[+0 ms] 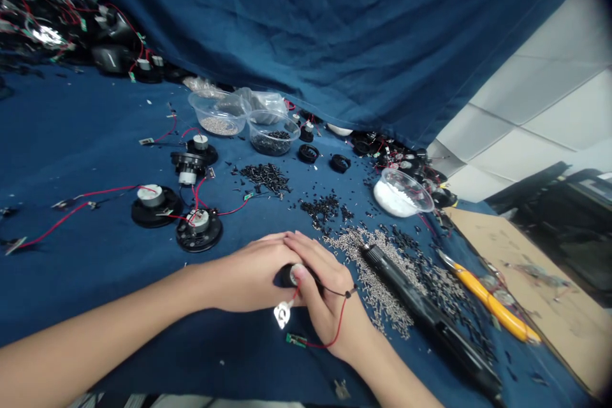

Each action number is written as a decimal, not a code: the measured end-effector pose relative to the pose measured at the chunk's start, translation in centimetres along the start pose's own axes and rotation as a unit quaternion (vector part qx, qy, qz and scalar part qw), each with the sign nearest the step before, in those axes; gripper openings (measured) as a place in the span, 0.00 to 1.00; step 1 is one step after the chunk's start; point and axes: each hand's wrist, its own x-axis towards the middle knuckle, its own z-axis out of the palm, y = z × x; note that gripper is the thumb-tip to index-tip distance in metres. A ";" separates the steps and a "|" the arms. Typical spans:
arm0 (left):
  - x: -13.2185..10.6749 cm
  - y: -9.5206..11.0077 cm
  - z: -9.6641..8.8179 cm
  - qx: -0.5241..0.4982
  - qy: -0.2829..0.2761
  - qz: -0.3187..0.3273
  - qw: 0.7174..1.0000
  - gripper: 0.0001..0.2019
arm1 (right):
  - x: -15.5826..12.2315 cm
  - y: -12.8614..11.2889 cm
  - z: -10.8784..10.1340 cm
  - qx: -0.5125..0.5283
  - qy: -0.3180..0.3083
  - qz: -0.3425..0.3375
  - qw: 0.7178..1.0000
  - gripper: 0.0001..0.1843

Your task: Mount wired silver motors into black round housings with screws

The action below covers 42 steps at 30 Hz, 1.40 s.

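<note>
Both hands are cupped together around a black round motor assembly (287, 275) near the front of the blue cloth. My left hand (253, 271) wraps it from the left. My right hand (327, 284) closes over it from the right, its thumb pressed near the pale motor end. Most of the assembly is hidden by the fingers. A shiny metal contact plate (282, 314) hangs from it on a red wire. A small green circuit board (296, 340) dangles on another red wire that loops over the right wrist.
Motor assemblies (198, 229) with red wires lie to the left. A black electric screwdriver (430, 319) rests on scattered silver screws (382, 280), beside an orange-handled cutting tool (497, 306) and cardboard (549, 293). Clear tubs (272, 134) and black screws (265, 177) lie farther back.
</note>
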 end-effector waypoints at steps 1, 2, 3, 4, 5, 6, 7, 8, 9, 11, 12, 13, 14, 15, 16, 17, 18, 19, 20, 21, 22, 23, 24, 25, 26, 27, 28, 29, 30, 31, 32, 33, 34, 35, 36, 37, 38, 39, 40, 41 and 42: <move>-0.1 0.1 -0.4 -0.024 -0.015 -0.003 1.000 0.06 | 0.1 0.1 -0.2 -0.008 -0.007 -0.015 1.000 0.21; -0.2 0.1 -0.8 -0.045 -0.026 -0.007 0.999 0.06 | 0.1 0.1 -0.5 -0.012 -0.016 -0.028 0.999 0.21; -0.2 0.1 -1.1 -0.057 -0.030 -0.008 0.998 0.06 | 0.1 0.2 -0.8 -0.008 -0.025 -0.037 0.999 0.22; -0.3 0.1 -1.2 -0.059 -0.023 -0.008 0.998 0.06 | 0.1 0.2 -1.1 0.008 -0.035 -0.038 0.999 0.23; -0.4 0.1 -1.2 -0.052 -0.011 -0.009 0.999 0.06 | 0.1 0.2 -1.3 0.038 -0.045 -0.030 0.998 0.24; -0.5 0.0 -1.2 -0.042 0.002 -0.013 0.999 0.06 | 0.1 0.2 -1.5 0.084 -0.050 -0.009 0.995 0.24; -0.5 0.0 -1.1 -0.030 0.013 -0.023 0.999 0.05 | 0.2 0.2 -1.5 0.142 -0.052 0.021 0.988 0.24; -0.6 0.0 -0.9 -0.018 0.021 -0.036 0.999 0.05 | 0.3 0.2 -1.4 0.204 -0.046 0.058 0.976 0.23; -0.6 0.0 -0.7 -0.009 0.025 -0.047 0.999 0.05 | 0.4 0.3 -1.2 0.262 -0.032 0.095 0.960 0.20; -0.7 0.0 -0.3 0.006 0.022 -0.060 0.998 0.05 | 1.1 0.5 -0.5 0.334 0.012 0.158 0.929 0.15; -0.7 0.0 -0.2 0.015 0.018 -0.063 0.998 0.06 | 1.6 0.7 -0.1 0.344 0.031 0.177 0.921 0.14; -0.7 -0.1 0.0 0.023 0.015 -0.065 0.998 0.09 | 2.2 0.9 0.4 0.340 0.044 0.188 0.921 0.14; -0.7 -0.2 0.1 0.030 0.014 -0.069 0.997 0.12 | 2.7 1.0 0.8 0.328 0.047 0.192 0.924 0.15; -0.7 -0.3 0.2 0.034 0.016 -0.076 0.996 0.15 | 3.2 1.1 1.2 0.316 0.044 0.191 0.928 0.16; -0.7 -0.4 0.4 0.037 0.019 -0.083 0.996 0.17 | 3.7 1.2 1.6 0.307 0.038 0.190 0.932 0.17; -0.7 -0.4 0.4 0.037 0.026 -0.088 0.995 0.18 | 4.1 1.2 1.9 0.304 0.032 0.189 0.933 0.18; -0.8 -0.5 0.5 0.036 0.033 -0.090 0.995 0.19 | 4.4 1.2 2.1 0.307 0.031 0.191 0.932 0.18; -0.8 -0.5 0.5 0.037 0.040 -0.090 0.994 0.19 | 4.6 1.1 2.2 0.312 0.032 0.197 0.929 0.19; -0.8 -0.5 0.6 0.037 0.045 -0.089 0.994 0.19 | 4.7 1.1 2.3 0.317 0.034 0.203 0.926 0.20; -0.8 -0.5 0.6 0.038 0.048 -0.087 0.994 0.19 | 4.8 1.0 2.4 0.319 0.037 0.207 0.924 0.20; -0.9 -0.4 0.6 0.037 0.048 -0.086 0.994 0.19 | 4.8 1.0 2.4 0.318 0.040 0.210 0.923 0.21; -0.9 -0.4 0.6 0.036 0.046 -0.086 0.995 0.19 | 4.7 0.9 2.5 0.314 0.041 0.212 0.924 0.21; -0.9 -0.3 0.6 0.034 0.043 -0.088 0.995 0.18 | 4.7 0.9 2.5 0.310 0.039 0.212 0.926 0.21; -0.9 -0.3 0.6 0.031 0.041 -0.089 0.995 0.18 | 4.7 0.9 2.5 0.307 0.037 0.212 0.927 0.21; -0.9 -0.2 0.6 0.029 0.040 -0.091 0.995 0.17 | 4.7 0.9 2.5 0.306 0.034 0.211 0.928 0.21; -0.9 -0.2 0.6 0.026 0.041 -0.093 0.994 0.17 | 4.7 1.0 2.5 0.304 0.032 0.211 0.928 0.20; -0.9 -0.2 0.5 0.024 0.042 -0.094 0.994 0.16 | 4.7 1.0 2.5 0.302 0.030 0.210 0.929 0.20; -0.8 -0.3 0.5 0.023 0.042 -0.095 0.994 0.16 | 4.7 1.1 2.5 0.298 0.031 0.209 0.931 0.20; -0.7 -0.3 0.5 0.021 0.041 -0.095 0.994 0.17 | 4.7 1.1 2.4 0.292 0.033 0.206 0.933 0.20; -0.7 -0.3 0.4 0.020 0.037 -0.095 0.995 0.17 | 4.7 1.1 2.4 0.287 0.032 0.204 0.935 0.20; -0.6 -0.4 0.4 0.020 0.033 -0.094 0.995 0.18 | 4.6 1.1 2.4 0.283 0.033 0.202 0.937 0.20; -0.5 -0.4 0.3 0.019 0.029 -0.091 0.995 0.17 | 4.6 1.1 2.3 0.280 0.036 0.201 0.938 0.20; -0.5 -0.4 0.3 0.018 0.027 -0.086 0.996 0.16 | 4.5 1.1 2.3 0.279 0.040 0.199 0.938 0.20; -0.4 -0.4 0.2 0.018 0.024 -0.080 0.996 0.15 | 4.5 1.1 2.3 0.280 0.044 0.199 0.938 0.19; -0.4 -0.4 0.2 0.017 0.023 -0.074 0.997 0.14 | 4.4 1.1 2.3 0.279 0.050 0.197 0.938 0.19; -0.4 -0.5 0.2 0.017 0.023 -0.067 0.997 0.13 | 4.4 1.0 2.3 0.277 0.055 0.196 0.939 0.19; -0.4 -0.5 0.3 0.017 0.024 -0.061 0.998 0.13 | 4.3 1.0 2.3 0.275 0.059 0.196 0.940 0.19; -0.4 -0.6 0.3 0.019 0.026 -0.057 0.998 0.13 | 4.3 1.0 2.2 0.272 0.059 0.196 0.940 0.19; -0.4 -0.6 0.4 0.022 0.028 -0.055 0.998 0.13 | 4.3 1.0 2.2 0.268 0.059 0.195 0.941 0.18; -0.4 -0.6 0.5 0.025 0.031 -0.053 0.998 0.12 | 4.3 1.0 2.2 0.262 0.061 0.193 0.943 0.18; -0.4 -0.7 0.5 0.029 0.032 -0.052 0.998 0.12 | 4.3 1.0 2.2 0.257 0.064 0.189 0.946 0.18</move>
